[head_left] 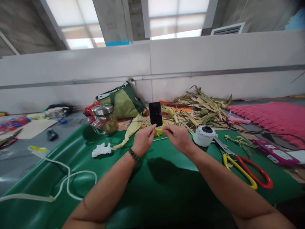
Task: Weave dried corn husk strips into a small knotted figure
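My left hand (143, 139), with a dark green bead bracelet at the wrist, and my right hand (180, 137) meet near the middle of the green mat (166, 159). Between their pinched fingertips is a thin yellow-green corn husk strip (159, 129). Both hands are closed on it, and the fingers hide part of it. Just behind the fingertips a black phone (155, 113) stands upright. A pale whole corn husk (132, 129) lies beside my left hand, next to a crumpled white tissue (101, 150). Close to my right hand sits a white roll of tape (202, 138).
Red-and-yellow-handled scissors (238, 160) lie on the right, near a purple packet (274, 152). A lidded glass jar (109, 124) and a green bag (124, 101) stand back left. Dry husks (202, 101) are piled at the back. A white cord (68, 178) loops at left.
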The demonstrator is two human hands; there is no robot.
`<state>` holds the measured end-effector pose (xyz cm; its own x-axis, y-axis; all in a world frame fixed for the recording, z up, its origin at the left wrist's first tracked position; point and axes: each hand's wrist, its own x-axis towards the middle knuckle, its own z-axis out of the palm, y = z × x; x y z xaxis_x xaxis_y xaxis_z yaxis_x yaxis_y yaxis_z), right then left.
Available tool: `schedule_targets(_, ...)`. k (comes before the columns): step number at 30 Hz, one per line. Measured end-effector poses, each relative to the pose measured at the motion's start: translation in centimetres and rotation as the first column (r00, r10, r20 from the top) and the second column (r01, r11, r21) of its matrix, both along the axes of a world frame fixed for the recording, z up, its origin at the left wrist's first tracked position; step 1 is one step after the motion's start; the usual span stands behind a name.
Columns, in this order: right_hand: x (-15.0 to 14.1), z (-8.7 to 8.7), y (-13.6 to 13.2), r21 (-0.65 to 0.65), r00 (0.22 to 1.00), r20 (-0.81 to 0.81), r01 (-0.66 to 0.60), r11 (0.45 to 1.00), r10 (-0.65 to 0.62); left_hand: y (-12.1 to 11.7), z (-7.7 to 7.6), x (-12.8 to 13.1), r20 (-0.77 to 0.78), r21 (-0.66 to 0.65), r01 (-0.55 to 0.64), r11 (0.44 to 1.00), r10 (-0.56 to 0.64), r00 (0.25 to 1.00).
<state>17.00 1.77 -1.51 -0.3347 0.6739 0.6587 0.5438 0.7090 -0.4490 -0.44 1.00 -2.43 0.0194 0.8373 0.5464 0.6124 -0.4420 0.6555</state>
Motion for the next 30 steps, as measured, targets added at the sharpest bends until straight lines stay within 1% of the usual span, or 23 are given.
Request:
schedule_targets(2,-0.4,-0.1,-0.3,0.024,0.998,-0.041,-0.039,0.999,0.04,0.0,-0.1,0.2,0.04,-0.019,0.011,1.0,-0.01,0.999)
schedule_targets(3,-0.7,-0.2,-0.5,0.034,0.996,-0.066,-0.059,0.998,0.061,0.1,-0.1,0.3,0.087,-0.043,0.033,0.999,-0.029,0.996)
schedule_targets(5,-1.3,-0.5,-0.9,0.043,0.989,-0.114,-0.086,0.995,0.09,0.1,-0.1,0.5,0.234,-0.122,0.101,0.987,-0.07,0.97)
schedule_targets(8,-1.9,-0.9,-1.2,0.037,0.982,-0.159,-0.092,0.995,0.097,0.2,0.0,0.6,0.48,-0.221,0.255,0.942,-0.122,0.869)
schedule_targets(10,-1.9,-1.1,-1.1,0.038,0.981,-0.178,-0.077,0.996,0.083,0.1,0.1,0.7,0.585,-0.242,0.36,0.901,-0.16,0.795)
schedule_targets(12,-1.8,-1.2,-0.9,0.05,0.982,-0.174,-0.062,0.997,0.069,-0.1,0.2,0.8,0.648,-0.258,0.446,0.857,-0.189,0.737)
schedule_targets(14,-1.7,-1.1,-0.7,0.082,0.987,-0.155,-0.04,0.996,0.052,-0.4,0.5,0.8,0.689,-0.279,0.503,0.818,-0.194,0.698)
schedule_targets(16,-1.5,-1.0,-0.6,0.137,0.991,-0.131,-0.012,0.991,0.03,-0.6,0.7,0.9,0.73,-0.29,0.544,0.787,-0.185,0.658)
schedule_targets(18,-1.4,-0.8,-0.6,0.209,0.994,-0.107,0.013,0.978,0.009,-0.9,1.0,0.9,0.771,-0.282,0.573,0.769,-0.173,0.613)
schedule_targets(20,-1.3,-0.6,-0.8,0.276,0.997,-0.071,0.033,0.961,-0.014,-1.1,1.2,0.9,0.789,-0.267,0.574,0.774,-0.166,0.592)
schedule_targets(23,-1.4,-0.5,-1.1,0.344,0.999,-0.029,0.052,0.937,-0.045,-1.2,1.1,1.1,0.772,-0.257,0.536,0.804,-0.163,0.614)
schedule_targets(25,-1.5,-0.5,-1.2,0.397,0.997,-0.036,0.076,0.915,-0.067,-1.2,1.0,1.3,0.77,-0.234,0.521,0.821,-0.171,0.615)
schedule_targets(28,-1.6,-0.6,-1.3,0.505,0.994,-0.025,0.107,0.856,-0.109,-1.2,0.9,1.4,0.78,-0.187,0.524,0.831,-0.199,0.594)
schedule_targets(30,-1.6,-0.6,-1.3,0.573,0.99,0.035,0.09,0.814,-0.134,-1.2,1.0,1.5,0.767,-0.176,0.514,0.839,-0.21,0.606)
